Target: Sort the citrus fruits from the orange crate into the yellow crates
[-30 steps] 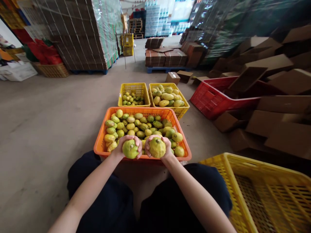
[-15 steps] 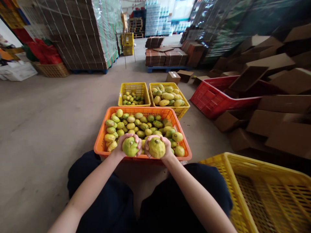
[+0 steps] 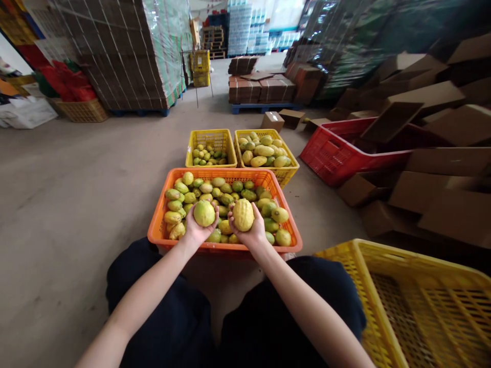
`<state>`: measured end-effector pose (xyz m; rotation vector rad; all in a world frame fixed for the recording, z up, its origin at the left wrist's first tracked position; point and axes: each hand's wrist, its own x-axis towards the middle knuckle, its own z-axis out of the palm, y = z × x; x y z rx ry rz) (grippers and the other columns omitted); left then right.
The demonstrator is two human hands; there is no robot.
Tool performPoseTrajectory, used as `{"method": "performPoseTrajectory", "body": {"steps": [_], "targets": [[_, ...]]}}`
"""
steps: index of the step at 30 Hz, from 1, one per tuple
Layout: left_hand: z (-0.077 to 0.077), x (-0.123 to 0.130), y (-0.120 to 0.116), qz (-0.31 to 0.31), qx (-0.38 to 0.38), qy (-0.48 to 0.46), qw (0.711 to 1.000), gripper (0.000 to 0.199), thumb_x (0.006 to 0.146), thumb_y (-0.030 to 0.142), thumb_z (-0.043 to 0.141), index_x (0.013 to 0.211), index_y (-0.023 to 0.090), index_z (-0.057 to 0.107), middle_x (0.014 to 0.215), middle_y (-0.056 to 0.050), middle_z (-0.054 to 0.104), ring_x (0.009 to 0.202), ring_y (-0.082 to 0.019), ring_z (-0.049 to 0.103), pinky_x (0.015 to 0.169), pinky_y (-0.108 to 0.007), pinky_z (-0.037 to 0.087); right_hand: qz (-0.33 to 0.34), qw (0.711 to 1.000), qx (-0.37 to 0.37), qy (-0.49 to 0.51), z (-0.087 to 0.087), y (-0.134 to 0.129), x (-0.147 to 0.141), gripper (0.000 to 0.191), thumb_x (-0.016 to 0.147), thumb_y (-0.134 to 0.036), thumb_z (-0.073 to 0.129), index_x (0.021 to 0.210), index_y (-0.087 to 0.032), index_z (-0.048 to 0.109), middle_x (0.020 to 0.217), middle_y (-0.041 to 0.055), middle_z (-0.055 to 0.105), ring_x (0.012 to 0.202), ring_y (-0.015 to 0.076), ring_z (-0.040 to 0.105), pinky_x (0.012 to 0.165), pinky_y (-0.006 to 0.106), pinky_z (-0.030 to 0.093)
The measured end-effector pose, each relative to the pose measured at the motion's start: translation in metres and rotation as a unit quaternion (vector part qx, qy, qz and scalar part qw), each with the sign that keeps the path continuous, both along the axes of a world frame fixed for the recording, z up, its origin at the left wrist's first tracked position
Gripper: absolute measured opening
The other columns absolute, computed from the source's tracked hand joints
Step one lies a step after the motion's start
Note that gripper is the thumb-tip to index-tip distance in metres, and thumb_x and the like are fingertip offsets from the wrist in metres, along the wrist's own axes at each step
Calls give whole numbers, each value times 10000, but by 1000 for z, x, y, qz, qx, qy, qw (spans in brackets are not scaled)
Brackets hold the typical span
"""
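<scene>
My left hand cups a round, green-yellow papaya-like fruit from beneath, with its fingers curled round the far side. A paler yellow papaya-like fruit, ribbed and bumpy, rests in my right hand, palm up. Both hands are side by side, a little apart, over the near part of an orange crate. Many similar green and yellow fruits lie inside that crate, some hidden behind my hands.
Two yellow crates stand behind the orange one: the left holds small fruits, the right larger ones. Another yellow crate is at my right knee. Beyond it are a red crate and piled cardboard boxes.
Both hands have turned palm up and moved slightly forward with their fruits. The stem ends that faced me have turned out of sight, and the fruits' sides now show.
</scene>
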<state>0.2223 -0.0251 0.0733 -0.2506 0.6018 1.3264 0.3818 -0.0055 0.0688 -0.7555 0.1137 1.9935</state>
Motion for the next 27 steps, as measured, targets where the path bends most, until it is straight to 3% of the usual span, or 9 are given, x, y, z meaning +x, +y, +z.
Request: {"method": "performPoseTrajectory", "body": {"steps": [8, 19, 23, 27], "targets": [[3, 0, 0, -15, -3, -11, 1000, 301, 951, 322, 451, 1076, 165, 675, 832, -73, 727, 750, -205, 737, 613, -298, 623, -6, 1000, -6, -5, 10, -2, 0, 407, 1012, -494, 385, 963, -202, 663, 733, 54, 746, 586, 179, 676, 490, 254, 553], [4, -6, 0, -11, 59, -5, 998, 412, 935, 319, 447, 1250, 157, 659, 945, -90, 756, 892, -217, 753, 754, -312, 621, -8, 1000, 25, 9, 6, -2, 6, 353, 997, -450, 432, 984, -190, 670, 794, 84, 769, 598, 198, 697, 502, 277, 570], [6, -5, 1, -3, 61, 6, 998, 415, 957, 315, 439, 1275, 154, 651, 1050, -119, 754, 1046, -258, 735, 922, -417, 600, -12, 1000, 15, -5, 9, -3, 6, 362, 1004, -446, 414, 985, -192, 671, 776, 78, 766, 584, 202, 691, 489, 281, 570], [-5, -6, 4, -38, 79, 58, 994, 400, 982, 369, 428, 1221, 144, 657, 1089, -129, 745, 1130, -295, 709, 987, -508, 568, -19, 1000, 6, -8, 12, -1, 8, 356, 1000, -443, 424, 988, -186, 671, 767, 78, 762, 586, 200, 686, 488, 276, 567]]}}
